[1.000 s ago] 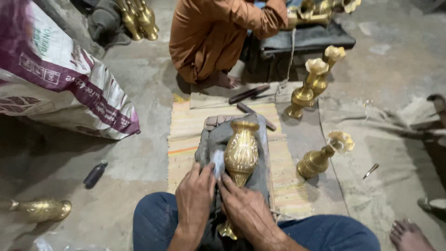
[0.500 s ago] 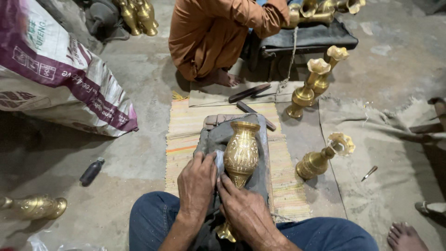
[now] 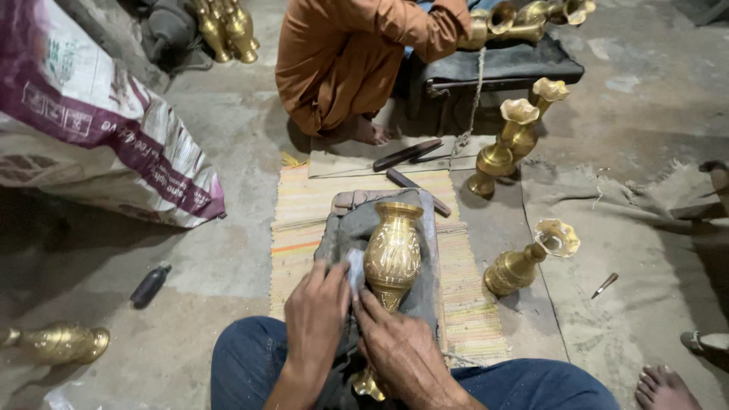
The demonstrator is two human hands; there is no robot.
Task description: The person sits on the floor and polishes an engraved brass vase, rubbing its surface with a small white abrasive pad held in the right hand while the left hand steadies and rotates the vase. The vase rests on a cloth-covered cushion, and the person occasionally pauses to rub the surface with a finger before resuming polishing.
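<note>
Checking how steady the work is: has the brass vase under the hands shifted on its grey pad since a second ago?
No. The vase lies in the same spot on the grey pad, mouth pointing away, both hands at its lower left as before.

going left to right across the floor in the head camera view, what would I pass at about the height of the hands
Brass vase lying on its side → dark bottle → left hand → engraved brass vase on the grey pad → tilted brass vase → small metal tool.

Golden engraved vase (image 3: pixel 392 254), striped mat (image 3: pixel 463 296), orange-clothed person (image 3: pixel 345 57), purple-white sack (image 3: pixel 91 129)
</note>
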